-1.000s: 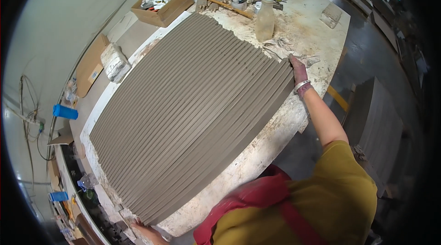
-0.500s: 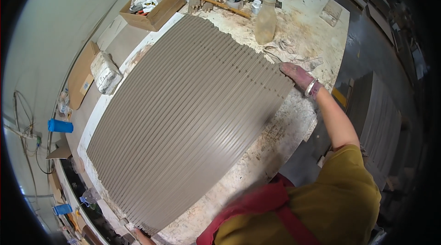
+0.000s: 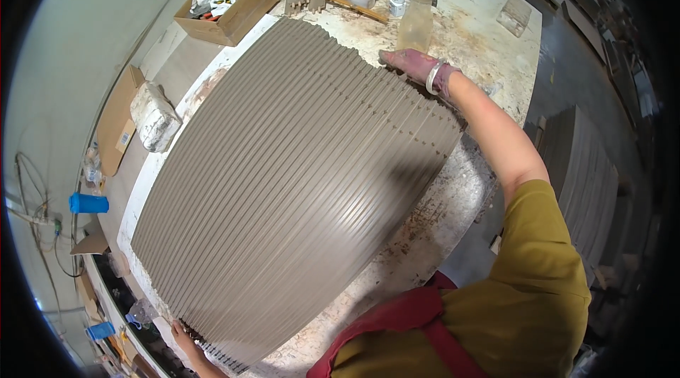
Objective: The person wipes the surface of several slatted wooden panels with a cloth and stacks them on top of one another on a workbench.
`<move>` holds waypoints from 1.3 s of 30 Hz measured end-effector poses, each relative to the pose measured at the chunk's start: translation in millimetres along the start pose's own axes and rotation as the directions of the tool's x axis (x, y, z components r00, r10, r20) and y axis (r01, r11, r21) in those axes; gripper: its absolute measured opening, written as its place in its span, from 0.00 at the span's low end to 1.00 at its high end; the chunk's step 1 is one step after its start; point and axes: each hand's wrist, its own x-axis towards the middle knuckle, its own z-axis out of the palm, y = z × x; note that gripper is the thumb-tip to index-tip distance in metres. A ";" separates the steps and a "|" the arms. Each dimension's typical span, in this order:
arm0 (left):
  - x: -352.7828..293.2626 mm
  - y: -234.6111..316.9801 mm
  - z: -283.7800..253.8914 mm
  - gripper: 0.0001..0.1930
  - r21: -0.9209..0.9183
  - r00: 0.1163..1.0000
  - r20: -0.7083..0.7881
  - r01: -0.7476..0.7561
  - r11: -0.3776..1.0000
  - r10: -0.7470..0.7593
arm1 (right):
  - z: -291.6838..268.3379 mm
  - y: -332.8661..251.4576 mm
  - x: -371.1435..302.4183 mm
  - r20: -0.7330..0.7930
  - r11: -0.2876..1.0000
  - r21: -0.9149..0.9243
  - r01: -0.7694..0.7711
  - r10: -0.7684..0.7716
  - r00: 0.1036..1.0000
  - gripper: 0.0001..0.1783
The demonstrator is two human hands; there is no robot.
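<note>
A wide row of long grey-brown strips [image 3: 290, 165] lies side by side on the worktable, some with notches near their far right ends. My right hand [image 3: 416, 68], in a stained pinkish glove with a silver bangle at the wrist, is closed against the strips' far ends, its fingertips partly hidden. At the opposite, near left ends, my bare left hand [image 3: 183, 339] grips the strips' edge, its fingers only partly showing. Just beyond my right hand stands a cloudy plastic bottle [image 3: 416, 20] with a white cap.
The pale, stained worktable [image 3: 471, 45] extends beyond the strips. Farther back are a wooden box [image 3: 241, 13] of rags, a thin wooden stick [image 3: 333, 1] and a small white jar [image 3: 397, 4]. A white wrapped block [image 3: 154, 117] sits at the left. Stacked boards [image 3: 581, 172] stand right of the table.
My right hand has slid left and away from me along the strip ends. My left hand has moved farther up and left along the near ends. The view has shifted slightly.
</note>
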 end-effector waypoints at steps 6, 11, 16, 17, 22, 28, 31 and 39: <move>12.7 -10.7 -18.9 0.24 -0.139 0.987 0.086 0.150 0.979 -0.139 | 3.8 -3.1 19.2 -0.061 0.999 -0.049 0.019 -0.022 0.998 0.38; 9.8 -18.7 -18.2 0.25 -0.250 0.987 -0.039 0.140 0.958 -0.154 | 12.0 -20.8 8.8 -0.150 0.991 -0.127 -0.051 0.031 0.988 0.38; 21.1 -35.8 -21.1 0.28 -0.093 1.000 -0.011 0.009 0.996 -0.010 | 18.3 -6.1 6.0 -0.220 0.995 0.038 0.092 -0.082 0.972 0.36; 24.7 -39.6 -25.1 0.29 -0.049 1.000 0.009 -0.012 0.999 0.013 | 17.0 -6.5 7.6 -0.191 0.996 0.061 0.069 -0.056 0.980 0.36; 23.8 -34.2 -26.1 0.31 -0.266 0.989 0.078 0.140 0.954 -0.123 | 15.3 -15.0 6.5 -0.143 0.999 0.034 0.019 -0.014 0.990 0.34; 0.1 -10.6 -11.6 0.28 -0.184 0.995 0.066 0.090 0.979 -0.079 | 15.0 -2.7 -4.1 -0.193 0.991 0.100 0.084 -0.063 0.979 0.29; 21.7 -36.9 -25.8 0.27 0.009 0.999 -0.013 -0.032 0.999 0.032 | 16.5 -6.6 -2.4 -0.178 0.992 0.096 0.083 -0.065 0.982 0.29; 23.8 -39.1 -23.5 0.28 0.049 0.994 -0.080 -0.074 0.996 0.078 | 26.3 -20.8 -5.6 -0.249 0.988 -0.090 0.127 -0.146 0.958 0.23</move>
